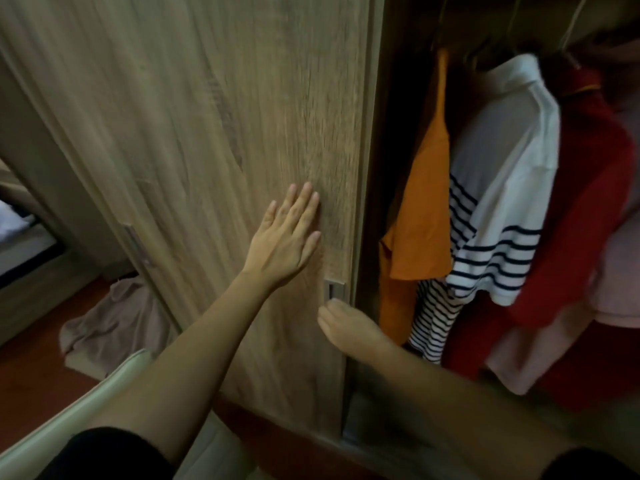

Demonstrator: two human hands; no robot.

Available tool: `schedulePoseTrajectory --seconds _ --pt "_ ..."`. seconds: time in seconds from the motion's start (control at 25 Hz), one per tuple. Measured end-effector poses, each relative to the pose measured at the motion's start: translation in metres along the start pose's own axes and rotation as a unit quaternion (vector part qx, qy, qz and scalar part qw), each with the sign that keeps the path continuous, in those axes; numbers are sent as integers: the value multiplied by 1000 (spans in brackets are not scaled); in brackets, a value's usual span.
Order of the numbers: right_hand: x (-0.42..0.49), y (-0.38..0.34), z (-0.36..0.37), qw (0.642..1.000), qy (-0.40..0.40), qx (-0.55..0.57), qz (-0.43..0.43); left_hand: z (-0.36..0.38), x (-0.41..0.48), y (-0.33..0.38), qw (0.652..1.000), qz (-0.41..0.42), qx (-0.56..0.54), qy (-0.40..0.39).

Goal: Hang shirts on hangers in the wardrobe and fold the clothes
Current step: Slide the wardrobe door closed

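Pressing a flat left hand [287, 233] on the wardrobe door [214, 133], right hand [346, 327] at its handle [334, 291], grip unclear, the person has shirts [502, 202] hung inside while a pink garment [114, 317] lies unfolded on the floor [34, 368].

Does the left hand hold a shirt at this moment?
No, the left hand lies flat with straight fingers on the wooden wardrobe door and holds nothing.
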State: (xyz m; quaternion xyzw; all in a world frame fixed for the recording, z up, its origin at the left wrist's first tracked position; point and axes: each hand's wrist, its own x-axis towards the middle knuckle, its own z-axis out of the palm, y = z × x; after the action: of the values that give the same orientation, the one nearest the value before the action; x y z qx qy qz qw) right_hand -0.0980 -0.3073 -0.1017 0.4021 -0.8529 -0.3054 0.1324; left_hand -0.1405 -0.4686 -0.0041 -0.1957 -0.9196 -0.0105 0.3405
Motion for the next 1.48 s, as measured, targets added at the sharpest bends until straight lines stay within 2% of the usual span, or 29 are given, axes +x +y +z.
schedulePoseTrajectory --seconds 0.12,0.28,0.48,0.64,0.84,1.0,1.08,1.28,1.48 --pt "3 18 16 996 -23 -80 -14 26 -1 -5 998 35 40 31" --pt "7 20 26 987 -35 -150 -44 39 -1 -7 996 40 47 64" --pt "-2 23 28 988 -11 -142 -66 37 1 5 987 62 108 100" --pt "-36 26 41 991 5 -122 -58 47 7 32 985 91 84 120" --pt "-101 40 67 997 -29 -72 1 62 27 104 966 165 68 188" --pt "-161 61 90 986 -98 -132 -15 64 41 174 953 199 31 228" --pt "-196 75 93 986 -95 -134 -13 62 46 210 945 213 27 247" --pt "-286 97 103 982 -125 -141 -31 61 62 294 929 244 10 277" --pt "-357 113 109 978 -175 -108 19 58 69 371 924 250 -4 288"
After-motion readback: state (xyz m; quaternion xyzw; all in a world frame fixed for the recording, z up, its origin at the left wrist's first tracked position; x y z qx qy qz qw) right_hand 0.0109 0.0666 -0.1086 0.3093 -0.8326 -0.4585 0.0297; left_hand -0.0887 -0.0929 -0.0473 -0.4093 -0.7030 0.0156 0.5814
